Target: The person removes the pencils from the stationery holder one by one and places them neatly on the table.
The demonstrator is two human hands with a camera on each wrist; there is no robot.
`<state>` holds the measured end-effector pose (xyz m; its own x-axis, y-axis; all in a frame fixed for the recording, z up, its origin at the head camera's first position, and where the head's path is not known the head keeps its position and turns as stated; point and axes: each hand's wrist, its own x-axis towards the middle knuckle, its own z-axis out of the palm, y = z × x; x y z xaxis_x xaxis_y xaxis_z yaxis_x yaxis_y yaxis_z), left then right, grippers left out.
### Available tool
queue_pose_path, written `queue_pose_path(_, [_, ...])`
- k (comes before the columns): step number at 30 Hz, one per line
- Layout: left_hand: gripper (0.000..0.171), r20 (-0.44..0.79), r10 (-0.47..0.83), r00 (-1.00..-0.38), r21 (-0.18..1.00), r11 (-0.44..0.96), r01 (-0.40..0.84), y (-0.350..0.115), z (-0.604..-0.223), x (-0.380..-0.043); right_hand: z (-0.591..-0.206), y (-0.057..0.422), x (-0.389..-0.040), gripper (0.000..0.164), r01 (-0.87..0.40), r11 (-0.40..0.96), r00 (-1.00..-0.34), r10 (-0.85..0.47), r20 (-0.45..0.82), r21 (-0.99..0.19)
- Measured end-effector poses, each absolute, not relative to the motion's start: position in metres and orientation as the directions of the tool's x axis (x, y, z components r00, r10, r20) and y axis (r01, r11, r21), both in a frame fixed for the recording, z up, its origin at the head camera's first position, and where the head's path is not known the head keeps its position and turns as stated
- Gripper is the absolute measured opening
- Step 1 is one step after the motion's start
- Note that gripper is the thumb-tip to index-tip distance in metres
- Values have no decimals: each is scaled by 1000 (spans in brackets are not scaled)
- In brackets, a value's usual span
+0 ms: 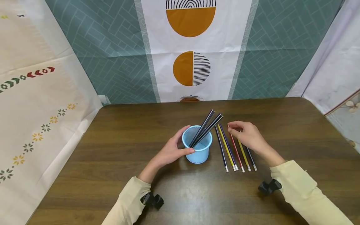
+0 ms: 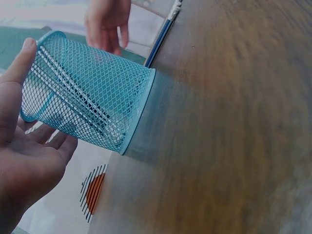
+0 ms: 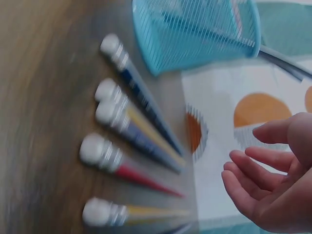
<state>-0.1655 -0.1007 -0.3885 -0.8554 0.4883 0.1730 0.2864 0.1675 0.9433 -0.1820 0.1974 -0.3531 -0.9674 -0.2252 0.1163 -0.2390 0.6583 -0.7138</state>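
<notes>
My left hand [image 1: 170, 151] holds a light-blue mesh pencil cup [image 1: 197, 157] near its rim, thumb on the near side and fingers on the far side. Several dark pencils [image 1: 210, 126] lean to the right inside the cup. To the right of it lies a row of several pencils with white erasers, among them a red pencil [image 1: 237, 151] and a yellow pencil [image 1: 243, 154]. My right hand [image 1: 248, 136] hovers over the far ends of the row, nearest the red pencil. In the right wrist view, the right hand's [image 3: 273, 175] thumb and loosely bent fingers stand apart, holding nothing.
A brown wooden table [image 1: 126, 134] carries everything. Behind its far edge hangs a patterned cloth [image 1: 118, 56], with a light curtain [image 1: 42, 125] on the left and another pale curtain [image 1: 334, 62] on the right.
</notes>
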Motion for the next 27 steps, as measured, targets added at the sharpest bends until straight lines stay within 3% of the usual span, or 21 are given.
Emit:
queue_pose_path(12, [86,167,491,-855,945,169,281,-100,-389,-166,-338,174,-173,35,-323,586,-941,-282,187,-743])
queue_pose_path(20, [87,172,491,-854,944,167,286,-100,-389,-167,-334,164,-176,42,-239,489,-963,-232,139,-839])
queue_pose_path(27, [85,178,492,-852,941,169,294,-99,-389,-167,-332,152,-176,33,-223,480,-969,-202,141,-848])
